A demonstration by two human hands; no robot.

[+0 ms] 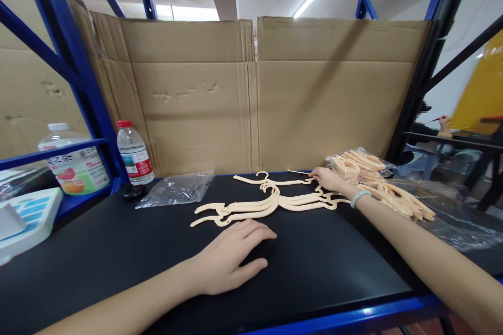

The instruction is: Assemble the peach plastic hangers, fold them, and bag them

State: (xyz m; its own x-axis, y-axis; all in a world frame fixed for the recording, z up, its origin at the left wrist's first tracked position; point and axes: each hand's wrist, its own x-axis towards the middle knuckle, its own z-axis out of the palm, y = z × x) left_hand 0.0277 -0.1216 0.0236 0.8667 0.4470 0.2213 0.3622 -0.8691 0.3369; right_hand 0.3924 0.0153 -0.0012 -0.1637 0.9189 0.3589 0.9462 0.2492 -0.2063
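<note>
Several cream plastic clothes hangers (251, 208) lie overlapped on the black tabletop, their hooks bunched near the middle. Behind them, another hanger (288, 183) of the same kind reaches to the fingers of my right hand (329, 180). That hand is closed in a pinch at the hanger's right end, where a thin cream strip sticks out to the left of the fingertips. The fingers partly cover what they grip. My left hand (233, 259) rests open in front of the hangers, palm down, thumb apart, holding nothing.
Bundled hangers (356, 165) in clear plastic and loose ones (404, 201) lie at the right. At the left are an empty plastic bag (176, 188), a water bottle (134, 154), a larger jug (78, 165) and a white-and-blue device (31, 220). Cardboard (196, 99) walls the back.
</note>
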